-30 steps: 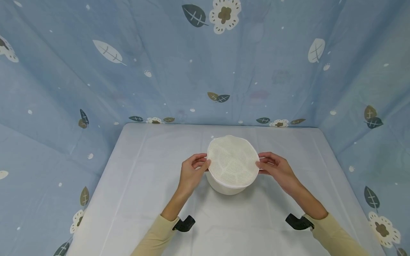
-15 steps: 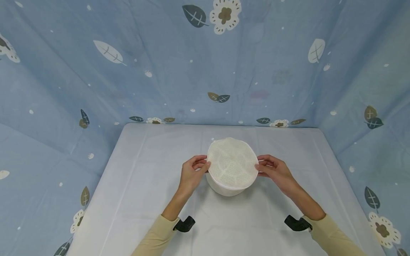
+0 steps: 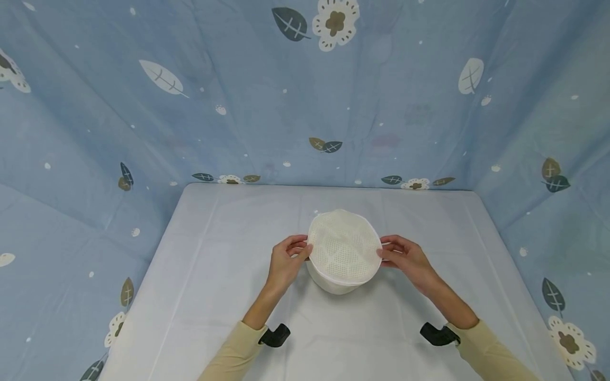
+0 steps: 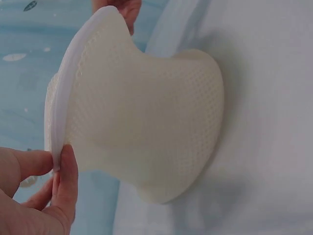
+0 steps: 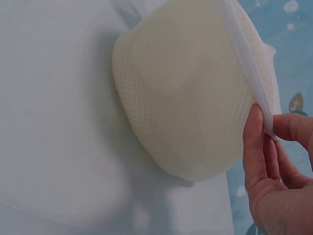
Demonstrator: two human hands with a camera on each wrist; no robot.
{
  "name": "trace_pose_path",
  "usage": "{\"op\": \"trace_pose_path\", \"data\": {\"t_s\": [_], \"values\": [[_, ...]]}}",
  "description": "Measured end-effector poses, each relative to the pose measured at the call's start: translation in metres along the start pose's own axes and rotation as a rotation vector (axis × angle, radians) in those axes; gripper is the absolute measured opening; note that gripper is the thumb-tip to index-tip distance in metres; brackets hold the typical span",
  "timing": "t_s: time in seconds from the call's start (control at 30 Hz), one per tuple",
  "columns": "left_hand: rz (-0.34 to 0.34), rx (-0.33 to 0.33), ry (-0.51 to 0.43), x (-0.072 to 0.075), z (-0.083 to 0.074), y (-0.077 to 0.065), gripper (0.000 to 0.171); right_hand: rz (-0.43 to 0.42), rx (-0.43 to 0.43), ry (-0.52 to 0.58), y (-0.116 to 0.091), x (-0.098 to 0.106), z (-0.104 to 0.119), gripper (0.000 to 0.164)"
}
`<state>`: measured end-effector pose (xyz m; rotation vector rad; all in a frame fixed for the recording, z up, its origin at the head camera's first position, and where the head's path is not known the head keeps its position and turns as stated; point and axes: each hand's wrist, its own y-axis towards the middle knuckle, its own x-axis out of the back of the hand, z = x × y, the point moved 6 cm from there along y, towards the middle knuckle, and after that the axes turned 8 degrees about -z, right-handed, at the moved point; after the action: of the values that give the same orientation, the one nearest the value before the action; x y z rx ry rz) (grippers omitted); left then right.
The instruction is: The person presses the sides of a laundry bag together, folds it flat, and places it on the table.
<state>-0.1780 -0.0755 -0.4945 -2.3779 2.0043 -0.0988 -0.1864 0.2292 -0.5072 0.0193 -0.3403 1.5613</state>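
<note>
A cream-white, drum-shaped mesh laundry bag (image 3: 344,246) stands near the middle of the white table, its round top tilted toward me. White trim (image 4: 61,105) runs around its upper edge. My left hand (image 3: 286,264) pinches that edge at the left, thumb on top and fingers beneath. At the opposite side my right hand (image 3: 407,262) pinches the same edge between thumb and fingers. Both wrist views show the mesh side wall (image 5: 181,98) sagging inward between the top and the base, which is close over the table.
The white-covered table (image 3: 229,222) is bordered at the back and sides by a blue curtain (image 3: 267,116) with leaf and flower prints. A black wrist mount (image 3: 275,335) sits at the left sleeve, and another black mount (image 3: 439,334) at the right sleeve.
The bag's top has shifted slightly toward me and to the left. My right hand has moved left and nearer with it; my left hand has come slightly nearer, both keeping their pinch.
</note>
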Motion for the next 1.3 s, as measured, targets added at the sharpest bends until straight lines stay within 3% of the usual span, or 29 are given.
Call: {"op": "trace_pose_path", "data": {"t_s": [0.53, 0.97, 1.1, 1.2, 1.3], "values": [[0.003, 0.028, 0.044, 0.0, 0.028, 0.002, 0.027, 0.004, -0.057, 0.011, 0.005, -0.007, -0.027, 0.049], [0.0, 0.03, 0.071, -0.001, 0.05, 0.003, 0.028, 0.023, -0.053, 0.062, 0.009, -0.013, -0.048, 0.045], [0.001, 0.039, 0.074, -0.002, 0.053, 0.004, 0.028, 0.017, -0.058, 0.05, 0.011, -0.015, -0.054, 0.045], [0.008, 0.037, 0.076, -0.002, 0.044, 0.001, 0.028, 0.018, -0.057, 0.046, 0.011, -0.016, -0.055, 0.045], [0.005, 0.033, 0.079, -0.003, 0.049, 0.002, 0.028, 0.023, -0.049, 0.058, 0.011, -0.017, -0.055, 0.045]]}}
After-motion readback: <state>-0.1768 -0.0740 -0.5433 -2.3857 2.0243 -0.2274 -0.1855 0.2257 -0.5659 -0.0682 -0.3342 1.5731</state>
